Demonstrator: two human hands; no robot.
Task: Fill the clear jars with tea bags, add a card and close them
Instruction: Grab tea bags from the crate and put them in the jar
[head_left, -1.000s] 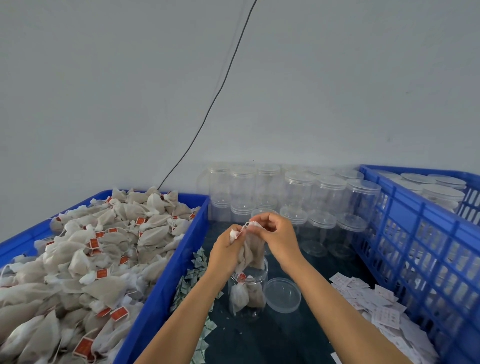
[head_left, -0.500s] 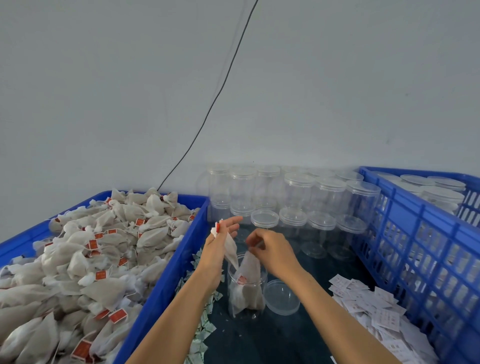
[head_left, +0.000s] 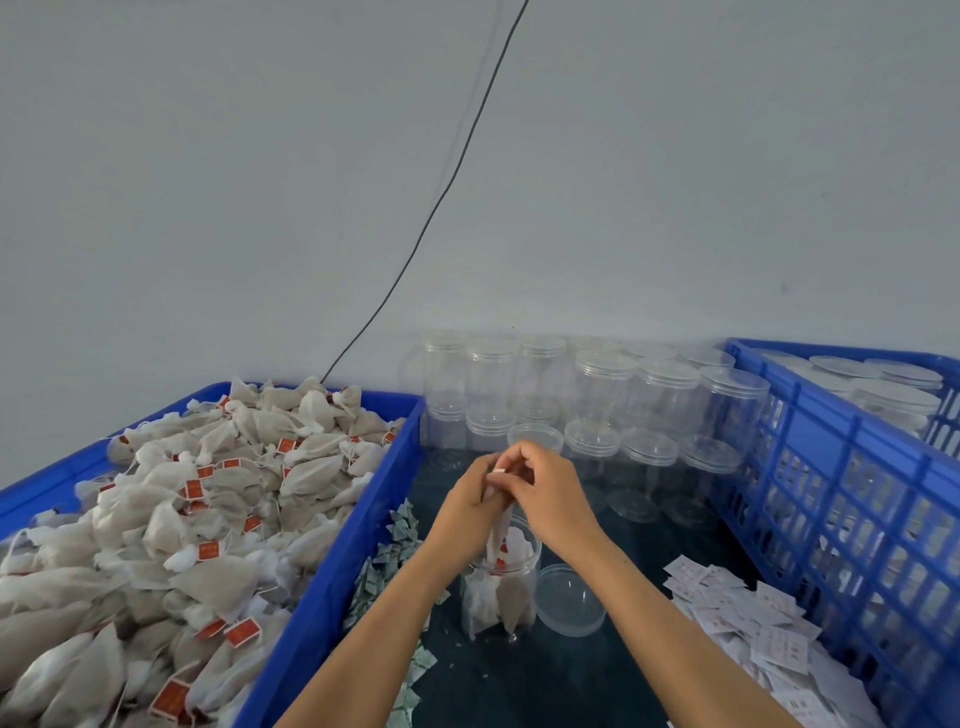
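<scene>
Both hands meet above the open jar (head_left: 500, 582): left hand (head_left: 470, 501) and right hand (head_left: 553, 496) curl their fingers (head_left: 511, 464) round the gathered top of a soft, papery tea bag (head_left: 497, 525) that hangs into the jar's mouth. The clear plastic jar, holding more bags, stands on a dark tabletop; its round lid (head_left: 570, 600) lies at 3 o'clock. Printed white cards (head_left: 748, 623) lie further right, writing unreadable. At 9 o'clock, a blue crate (head_left: 332, 571) heaped with red-tagged bags. Grey wall behind.
</scene>
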